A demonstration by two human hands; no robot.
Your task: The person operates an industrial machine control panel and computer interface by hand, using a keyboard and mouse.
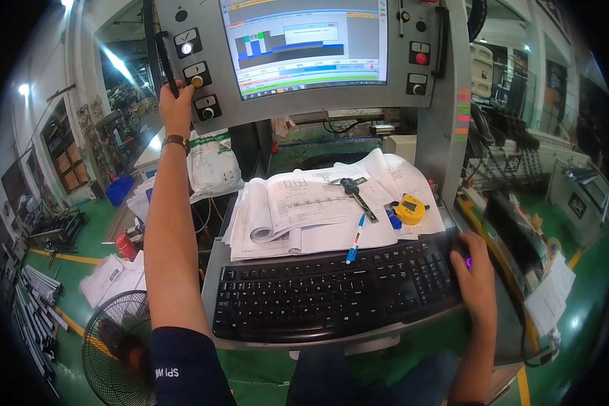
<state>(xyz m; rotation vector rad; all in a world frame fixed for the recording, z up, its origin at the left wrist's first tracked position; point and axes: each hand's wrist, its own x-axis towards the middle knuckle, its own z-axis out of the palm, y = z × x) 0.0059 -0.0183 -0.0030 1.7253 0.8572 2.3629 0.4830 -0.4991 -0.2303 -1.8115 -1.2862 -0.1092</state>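
My left hand (176, 107) is raised to the grey control panel (318, 101), its fingers round the lower end of a black handle (164, 61). The thumb reaches to a yellow button (197, 81) beside that handle. Low on the right, my right hand (474, 271) curls over a dark computer mouse (469, 262), mostly hidden, with a purple light showing. Left of it lies a black keyboard (338, 291). The panel's screen (304, 47) is lit, showing a drawing and a small pop-up window.
Behind the keyboard, stacked paper drawings (284, 203) carry a caliper (355, 196), a yellow tape measure (411, 210) and a blue-white pen (355, 238). A white bag (213, 162) stands beneath the panel. A black fan (118, 345) is at lower left. A red button (421, 59) sits on the panel's right.
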